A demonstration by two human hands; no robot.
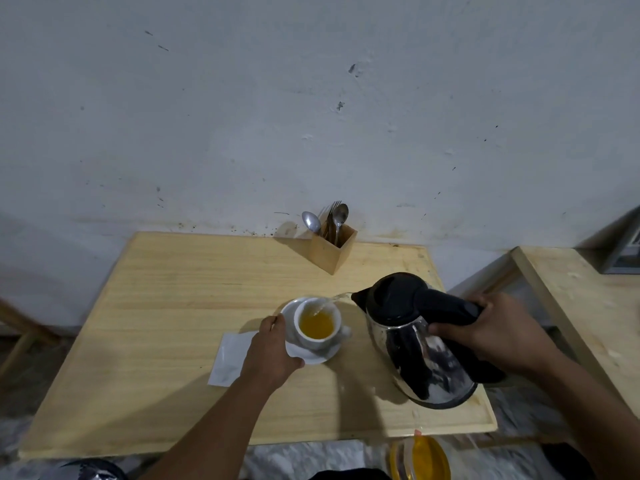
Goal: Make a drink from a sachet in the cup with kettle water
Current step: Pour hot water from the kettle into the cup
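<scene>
Steel kettle (420, 344) with a black lid is tilted by the right hand (498, 332), its grip clamped on the handle, sending a thin stream into the white cup (317, 323) of yellow drink. Left hand (273, 348) clasps the saucer (311, 355) rim near the tabletop (156, 306) centre, beside a white sachet (228, 358).

wall (311, 98): whitish, scuffed, stained at base | table (173, 306): pale wood | second wooden table (571, 306): right
</scene>
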